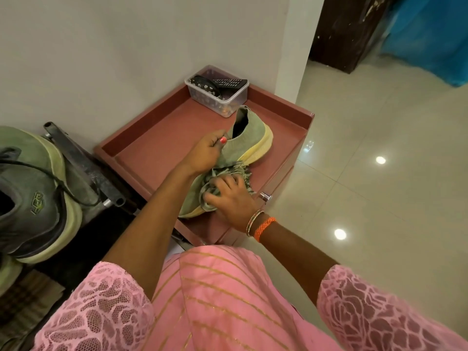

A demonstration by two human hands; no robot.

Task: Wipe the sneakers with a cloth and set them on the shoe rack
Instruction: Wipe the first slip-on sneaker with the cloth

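The reddish-brown raised-rim cabinet top point(141, 158) lies bare along its left edge and near-left corner. A clear plastic box point(222, 97) fills the far corner. The green knit sneaker with yellow sole point(249, 138) spans the middle toward the right edge.

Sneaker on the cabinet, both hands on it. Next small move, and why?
Probably drag the cloth from the toe toward the heel. The right hand presses the cloth on the front of the sneaker, the left hand pins the upper, and the heel and yellow sole sit uncovered on the cabinet.
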